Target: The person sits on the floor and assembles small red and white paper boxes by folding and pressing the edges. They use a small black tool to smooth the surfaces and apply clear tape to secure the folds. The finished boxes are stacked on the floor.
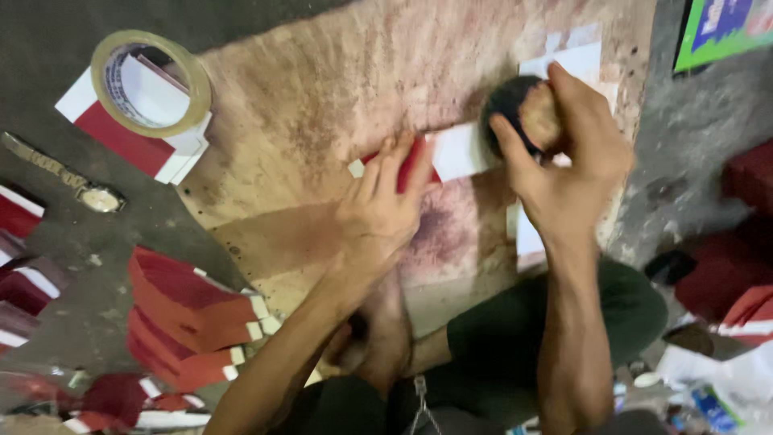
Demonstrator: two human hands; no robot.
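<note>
1. Head view looks straight down at a person seated on the ground, working on a stained brown board (322,105).
2. Left hand (385,211) lies flat on the board, fingers (393,161) straight and close together, tips pressing down a red and white paper piece (448,153).
3. Paper piece sits near the board's middle, red end under the left fingertips, white end reaching toward the right hand.
4. Right hand (568,165) is curled around a dark round tool (515,109) with a brownish top, thumb and fingers wrapped on it, held just above or on the white end of the paper; contact cannot be told because of blur.
5. More white sheets (576,60) lie on the board under and behind the right hand.
6. Roll of clear tape (150,83) rests upper left on a red and white card (121,137), off the board on the grey floor.
7. Wristwatch (76,184) lies on the floor, left of the board.
8. Stack of folded red paper pieces (189,318) with white tabs sits lower left, near the left forearm.
9. More red and white pieces (20,258) are scattered along the left edge.
10. Person's legs in dark green trousers (515,338) are folded below the board.
</note>
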